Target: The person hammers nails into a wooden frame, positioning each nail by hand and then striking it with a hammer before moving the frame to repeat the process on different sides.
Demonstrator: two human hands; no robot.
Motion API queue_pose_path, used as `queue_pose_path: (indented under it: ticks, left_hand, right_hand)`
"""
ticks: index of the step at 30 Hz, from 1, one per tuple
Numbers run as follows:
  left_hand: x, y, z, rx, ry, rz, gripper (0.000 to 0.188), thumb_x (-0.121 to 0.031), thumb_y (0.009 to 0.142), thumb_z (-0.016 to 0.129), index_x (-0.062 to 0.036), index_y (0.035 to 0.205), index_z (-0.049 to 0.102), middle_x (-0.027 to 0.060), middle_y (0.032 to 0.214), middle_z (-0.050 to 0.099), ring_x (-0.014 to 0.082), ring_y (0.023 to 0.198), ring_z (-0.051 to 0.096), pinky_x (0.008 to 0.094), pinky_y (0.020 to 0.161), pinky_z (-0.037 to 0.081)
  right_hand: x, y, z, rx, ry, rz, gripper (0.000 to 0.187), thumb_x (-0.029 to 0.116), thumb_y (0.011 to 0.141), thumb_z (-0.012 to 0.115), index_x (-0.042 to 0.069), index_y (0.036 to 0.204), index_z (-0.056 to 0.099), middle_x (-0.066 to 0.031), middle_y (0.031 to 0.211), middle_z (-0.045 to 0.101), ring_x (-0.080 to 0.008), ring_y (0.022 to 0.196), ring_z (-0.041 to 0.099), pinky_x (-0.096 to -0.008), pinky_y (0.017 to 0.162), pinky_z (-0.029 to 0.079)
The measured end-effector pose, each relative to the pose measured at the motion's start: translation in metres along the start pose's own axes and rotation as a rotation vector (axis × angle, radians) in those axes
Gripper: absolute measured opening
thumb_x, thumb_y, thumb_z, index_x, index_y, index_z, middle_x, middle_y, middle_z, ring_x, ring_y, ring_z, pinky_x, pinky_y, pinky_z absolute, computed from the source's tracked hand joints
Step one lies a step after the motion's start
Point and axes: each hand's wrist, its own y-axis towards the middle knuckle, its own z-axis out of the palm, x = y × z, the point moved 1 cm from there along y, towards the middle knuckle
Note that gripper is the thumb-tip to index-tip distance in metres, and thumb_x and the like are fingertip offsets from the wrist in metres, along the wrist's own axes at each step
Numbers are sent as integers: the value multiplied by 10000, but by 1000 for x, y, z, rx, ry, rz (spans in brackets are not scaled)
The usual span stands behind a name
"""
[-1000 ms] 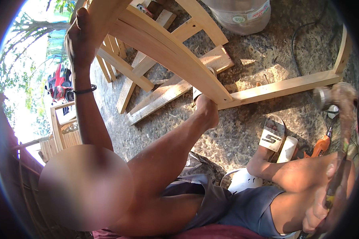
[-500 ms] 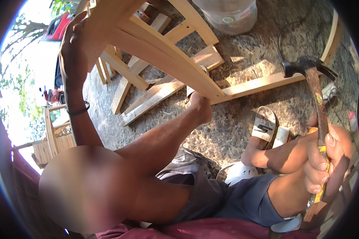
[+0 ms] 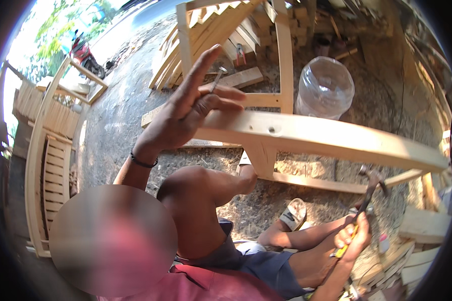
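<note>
My left hand (image 3: 173,118) is raised at the left end of a pale wooden beam (image 3: 331,134), with one finger stretched up. A nail (image 3: 218,78) stands between its fingers, its head uppermost. The beam belongs to a wooden frame lying across in front of my legs, and two small dark spots show on its face near my hand. In my right hand (image 3: 354,240), low on the right, is a claw hammer (image 3: 371,183) with yellow on its handle. The hammer's head is up, just below the beam's right part.
A large clear plastic bottle (image 3: 326,90) stands behind the frame. Stacked timber (image 3: 201,37) and pliers with red handles (image 3: 241,54) lie at the back. Another wooden frame (image 3: 35,165) stands at left, a red motorbike (image 3: 83,52) beyond. Offcuts (image 3: 422,226) lie at right.
The frame has been turned and lowered, so its beam now runs across in front of me. My left hand has left the wood's upper end and shows a nail. The hammer is lower.
</note>
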Motion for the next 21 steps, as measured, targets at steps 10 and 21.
queue_pose_path:
  ticks: [10,21]
  left_hand:
    - [-16,-2,-4,78,-298,-32,429,-199,1104,423,-87,1482,255,206,1263,660,237,1222,620,382,1065,469]
    - [-8,15,29,188,-324,-20,275,-107,1075,456,-87,1283,276,207,1239,667,232,1124,680,362,963,543]
  right_hand:
    - [-19,-2,1,-15,-155,248,315,370,1020,589,148,1243,565,64,628,339,-22,446,299,-198,395,276]
    - [-24,-3,-5,-7,-213,202,301,301,1027,522,158,1284,584,65,625,318,-41,459,318,-220,410,305]
